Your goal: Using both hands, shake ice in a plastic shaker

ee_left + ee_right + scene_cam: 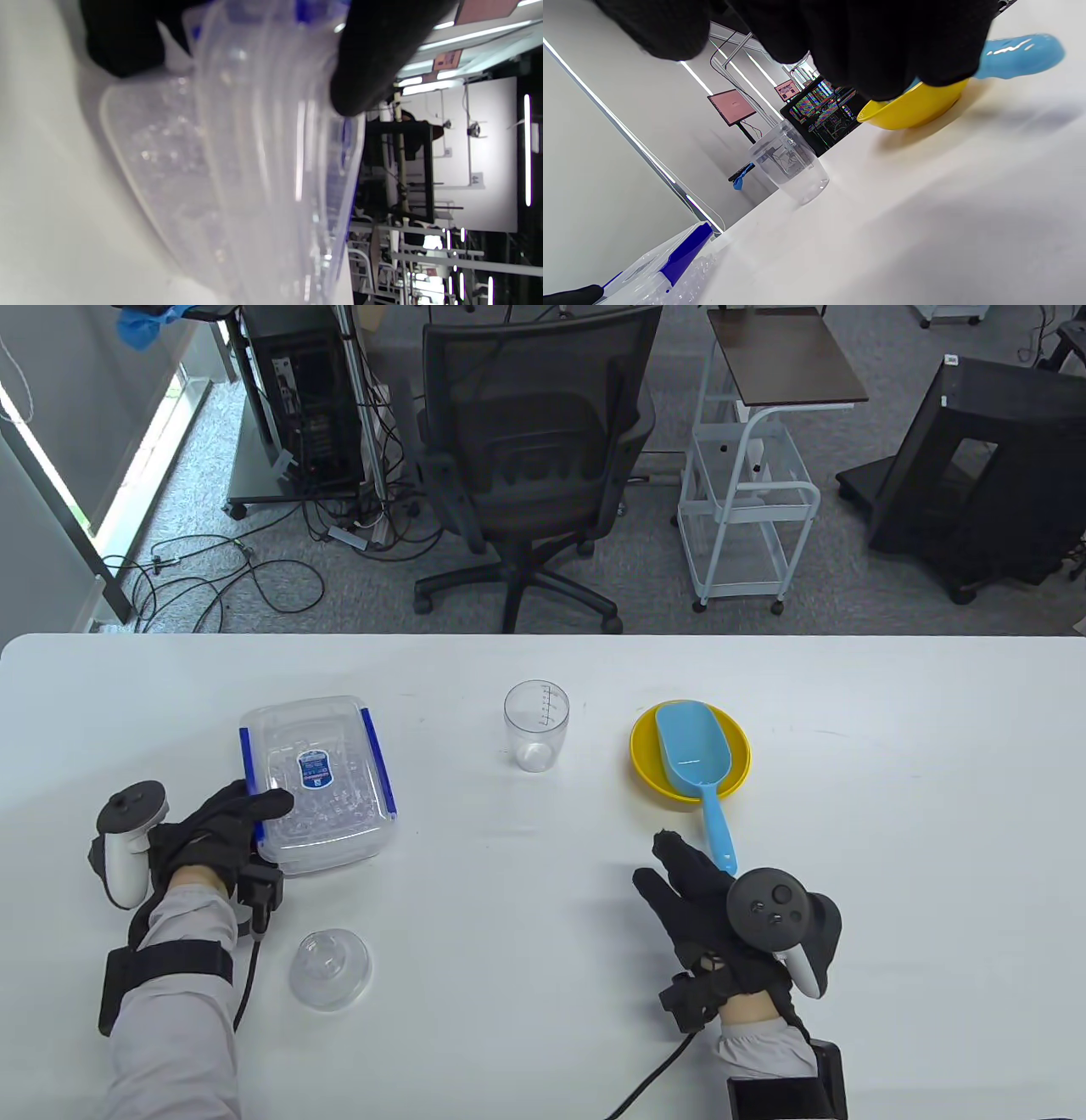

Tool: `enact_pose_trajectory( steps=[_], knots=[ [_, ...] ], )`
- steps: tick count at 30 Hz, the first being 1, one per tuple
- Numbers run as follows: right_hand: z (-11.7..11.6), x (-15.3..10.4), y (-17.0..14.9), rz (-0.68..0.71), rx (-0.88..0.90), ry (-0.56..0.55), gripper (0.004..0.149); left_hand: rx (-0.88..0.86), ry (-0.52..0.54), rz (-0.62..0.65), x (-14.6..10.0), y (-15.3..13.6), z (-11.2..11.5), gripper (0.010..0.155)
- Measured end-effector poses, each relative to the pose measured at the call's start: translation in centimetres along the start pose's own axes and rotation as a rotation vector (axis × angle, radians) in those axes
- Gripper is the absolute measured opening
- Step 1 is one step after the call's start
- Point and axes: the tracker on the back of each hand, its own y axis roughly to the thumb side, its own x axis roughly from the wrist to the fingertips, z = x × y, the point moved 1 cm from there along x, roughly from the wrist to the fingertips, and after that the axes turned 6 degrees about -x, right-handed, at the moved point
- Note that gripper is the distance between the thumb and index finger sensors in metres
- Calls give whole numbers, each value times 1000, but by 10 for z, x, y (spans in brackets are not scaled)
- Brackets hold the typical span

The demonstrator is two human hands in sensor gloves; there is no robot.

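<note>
Table (848, 712) white | office chair (530, 466) behind | cart (747, 500) beside chair

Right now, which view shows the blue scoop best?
The table view: the whole blue scoop shows, bowl end resting in the yellow bowl, handle reaching toward the right hand. The right wrist view catches only its handle behind the gloved fingers. The left wrist view does not show it.

Bright, even overhead light (soft shadows), both wrist views blurred close-up.
</note>
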Motion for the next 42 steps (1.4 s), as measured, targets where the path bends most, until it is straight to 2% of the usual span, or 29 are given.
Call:
enact_pose_trajectory(
  steps=[5,9,13,17,22,27,31,35,42],
  knots=[
    [0,-1,1,4,-2,-6,63,-38,17,37,-23,6,-4,91],
    [-1,-1,4,15,3,-1,63,-26,-19,138,-55,33,-8,90],
    [-2,-2,6,24,11,4,63,-10,-78,243,-95,62,-2,89],
    [-2,-3,8,31,32,5,63,-47,-173,283,-131,75,19,89],
    [-1,-5,9,35,52,2,62,-80,-293,257,-153,68,58,89],
    [2,-6,6,25,103,-12,62,-13,-351,230,-161,52,100,89],
    [4,-6,5,22,121,-20,61,55,-349,210,-160,36,137,89],
    [7,-7,3,15,140,-32,61,122,-380,167,-148,15,173,88],
    [7,-6,2,11,147,-12,61,189,-395,111,-124,-13,210,88]
  ],
)
